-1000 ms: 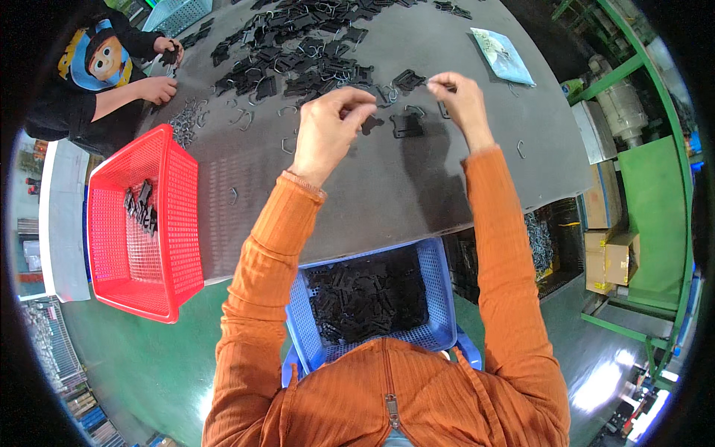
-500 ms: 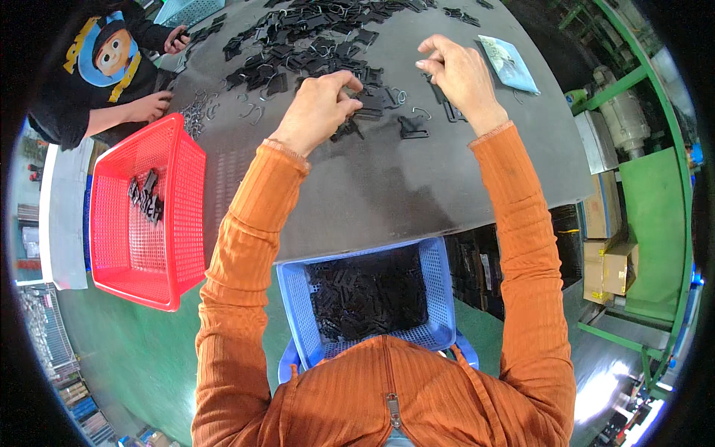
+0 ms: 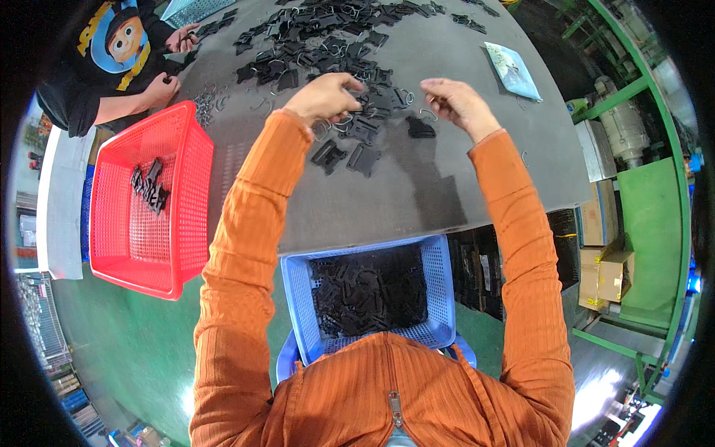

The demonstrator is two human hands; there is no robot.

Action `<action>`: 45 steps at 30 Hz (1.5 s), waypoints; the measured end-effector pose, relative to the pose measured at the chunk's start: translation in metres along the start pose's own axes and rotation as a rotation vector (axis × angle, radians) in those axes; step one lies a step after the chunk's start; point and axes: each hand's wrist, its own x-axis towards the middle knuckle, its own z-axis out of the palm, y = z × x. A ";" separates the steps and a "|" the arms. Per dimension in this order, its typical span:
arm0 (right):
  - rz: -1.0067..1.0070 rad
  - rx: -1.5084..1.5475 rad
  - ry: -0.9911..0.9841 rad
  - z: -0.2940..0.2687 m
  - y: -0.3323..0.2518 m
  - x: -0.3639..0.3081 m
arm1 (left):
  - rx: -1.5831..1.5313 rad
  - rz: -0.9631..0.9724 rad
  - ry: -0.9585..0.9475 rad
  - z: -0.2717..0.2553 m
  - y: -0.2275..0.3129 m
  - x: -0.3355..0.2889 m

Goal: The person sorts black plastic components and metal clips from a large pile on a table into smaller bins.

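My left hand (image 3: 325, 97) hovers over the near side of a pile of black plastic buckle-like pieces (image 3: 320, 45), its thumb and forefinger curved with a gap between them. Below it lie several more black pieces (image 3: 363, 159) and a wire hook (image 3: 322, 132). Farther right, the fingers of my right hand (image 3: 460, 106) are drawn together in a pinch; what they hold, if anything, is too small to make out. Beside its fingertips lies a metal hook (image 3: 428, 115), with a dark flat piece (image 3: 421, 128) just nearer me.
A blue basket (image 3: 295, 298) full of black pieces stands against my front. On the left is a red basket (image 3: 190, 201) with a few pieces. Loose metal hooks (image 3: 207, 104) lie near a co-worker's hands (image 3: 161, 89). A pale blue packet (image 3: 512, 71) rests at the table's right.
My right hand has come nearer and its fingers have closed up. Several black pieces now lie on the near side of my left hand, where bare table showed before.
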 end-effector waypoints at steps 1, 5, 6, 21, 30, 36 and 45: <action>-0.024 -0.098 0.075 -0.018 -0.002 0.009 | 0.118 0.006 0.055 -0.008 -0.007 0.000; -0.208 -1.244 0.548 -0.060 0.012 0.016 | 0.779 0.162 0.451 -0.016 -0.028 -0.010; -0.164 -1.226 0.474 -0.075 0.020 0.021 | 0.827 0.202 0.473 -0.004 -0.026 -0.012; -0.448 -1.103 0.214 -0.026 0.044 -0.043 | 0.386 0.473 0.623 0.058 -0.031 -0.017; -0.704 -0.751 0.103 0.093 -0.001 -0.037 | -0.980 0.363 0.417 0.064 -0.054 -0.018; -0.497 -0.921 0.408 0.030 -0.012 -0.025 | 0.027 0.417 0.753 0.046 -0.075 -0.045; -0.535 -1.189 0.630 -0.009 0.090 -0.051 | 0.541 0.412 0.613 0.110 -0.065 -0.099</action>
